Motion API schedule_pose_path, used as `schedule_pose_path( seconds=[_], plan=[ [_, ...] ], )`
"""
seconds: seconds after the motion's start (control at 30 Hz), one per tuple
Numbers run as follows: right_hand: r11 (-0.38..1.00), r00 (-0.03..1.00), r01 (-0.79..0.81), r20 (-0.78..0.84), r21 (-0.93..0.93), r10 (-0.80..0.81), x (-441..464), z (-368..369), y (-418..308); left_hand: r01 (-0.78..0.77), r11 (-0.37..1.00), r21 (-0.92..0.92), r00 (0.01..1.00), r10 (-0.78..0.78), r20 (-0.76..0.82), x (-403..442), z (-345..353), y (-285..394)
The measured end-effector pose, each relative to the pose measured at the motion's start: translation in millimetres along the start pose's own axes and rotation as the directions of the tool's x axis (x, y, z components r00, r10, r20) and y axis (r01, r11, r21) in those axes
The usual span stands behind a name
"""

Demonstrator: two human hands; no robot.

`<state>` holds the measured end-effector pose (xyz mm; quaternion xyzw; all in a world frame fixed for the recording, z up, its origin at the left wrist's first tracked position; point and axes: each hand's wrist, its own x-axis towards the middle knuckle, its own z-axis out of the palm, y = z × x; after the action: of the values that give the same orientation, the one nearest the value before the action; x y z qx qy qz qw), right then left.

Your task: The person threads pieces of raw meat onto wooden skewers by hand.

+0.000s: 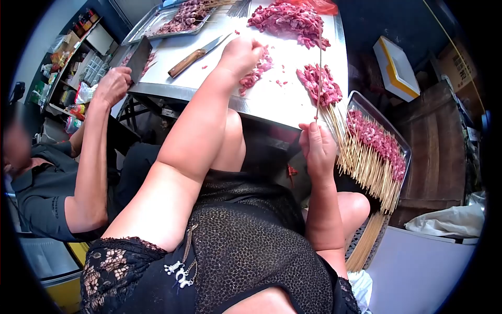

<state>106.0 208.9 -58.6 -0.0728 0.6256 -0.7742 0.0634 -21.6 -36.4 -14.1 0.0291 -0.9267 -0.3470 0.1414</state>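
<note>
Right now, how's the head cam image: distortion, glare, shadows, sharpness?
Head view: strong wide-angle distortion, black corners; head view: pale, washed-out glare on the metal table, dark with little detail beneath it; head view: skewers in the tray separate fairly clearly; head view: right hand reads clearly, but whatever the left hand may hold is hidden.

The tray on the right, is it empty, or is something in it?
Not empty: the tray holds many meat skewers, lying side by side.
</note>
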Motion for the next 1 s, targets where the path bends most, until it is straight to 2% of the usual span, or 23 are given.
schedule_pose_path(
  seconds=[0.03, 0.07, 0.1, 0.13, 0.17, 0.2, 0.23, 0.3, 0.33, 0.37, 0.43, 0.47, 0.53, 0.57, 0.63, 0.73, 1.0],
  plan=[
    [1.000, 1.000, -0.002, 0.000, 0.009, 0.002, 0, -2, 3, 0.051, 0.934, -0.354, 0.996, -0.072, -0.044, -4, -1, 4],
    [0.994, 0.998, 0.062, 0.026, -0.095, -0.060, 1, -4, 7, 0.149, 0.736, -0.660, 0.988, -0.137, 0.071, -7, -3, 8],
    [0.972, 0.991, 0.131, 0.059, -0.198, -0.121, 3, -5, 8, 0.145, 0.742, -0.654, 0.989, -0.135, 0.067, -9, -1, 11],
    [0.973, 0.990, 0.134, 0.061, -0.190, -0.125, 4, -4, 7, 0.182, 0.536, -0.824, 0.981, -0.161, 0.111, -11, 1, 14],
    [0.944, 0.988, 0.153, 0.046, -0.293, -0.146, 5, -4, 5, 0.205, 0.290, -0.935, 0.972, -0.175, 0.159, -12, 1, 15],
    [0.903, 0.985, 0.166, 0.033, -0.396, -0.167, 4, -3, 4, 0.300, 0.164, -0.940, 0.950, -0.144, 0.279, -14, 0, 14],
    [0.903, 0.984, 0.172, 0.035, -0.392, -0.173, 6, -1, 2, 0.295, 0.169, -0.940, 0.952, -0.141, 0.273, -14, 1, 16],
    [0.949, 0.985, 0.145, -0.045, -0.281, -0.164, 4, 2, 1, 0.316, -0.025, -0.949, 0.938, -0.142, 0.316, -18, 7, 22],
    [0.949, 0.985, 0.146, -0.046, -0.280, -0.165, 3, 2, 1, 0.321, -0.091, -0.943, 0.936, -0.121, 0.330, -20, 6, 25],
    [0.929, 0.980, 0.167, -0.044, -0.329, -0.192, 4, 1, 2, 0.321, -0.090, -0.943, 0.936, -0.119, 0.330, -21, 5, 27],
    [0.908, 0.975, 0.187, -0.042, -0.376, -0.218, 4, 1, 1, 0.346, -0.224, -0.911, 0.921, -0.105, 0.375, -24, 1, 32],
    [0.880, 0.969, 0.206, -0.036, -0.428, -0.245, 3, 1, 1, 0.346, -0.223, -0.911, 0.921, -0.104, 0.375, -24, 3, 32],
    [0.850, 0.963, 0.221, -0.031, -0.478, -0.267, 1, 1, -1, 0.239, -0.041, -0.970, 0.968, -0.062, 0.242, -26, 8, 32],
    [0.824, 0.957, 0.241, -0.018, -0.513, -0.291, 1, 1, -2, 0.240, -0.040, -0.970, 0.968, -0.063, 0.242, -26, 9, 32],
    [0.795, 0.949, 0.261, -0.003, -0.548, -0.314, 1, 0, -3, 0.224, 0.067, -0.972, 0.967, -0.143, 0.213, -25, 7, 35],
    [0.799, 0.946, 0.276, 0.001, -0.534, -0.326, -1, 2, -3, 0.194, 0.014, -0.981, 0.965, -0.183, 0.188, -26, 3, 37],
    [0.833, 0.973, 0.199, 0.001, -0.517, -0.232, -4, 2, -8, 0.185, 0.034, -0.982, 0.970, -0.166, 0.177, -26, 0, 39]
  ],
)
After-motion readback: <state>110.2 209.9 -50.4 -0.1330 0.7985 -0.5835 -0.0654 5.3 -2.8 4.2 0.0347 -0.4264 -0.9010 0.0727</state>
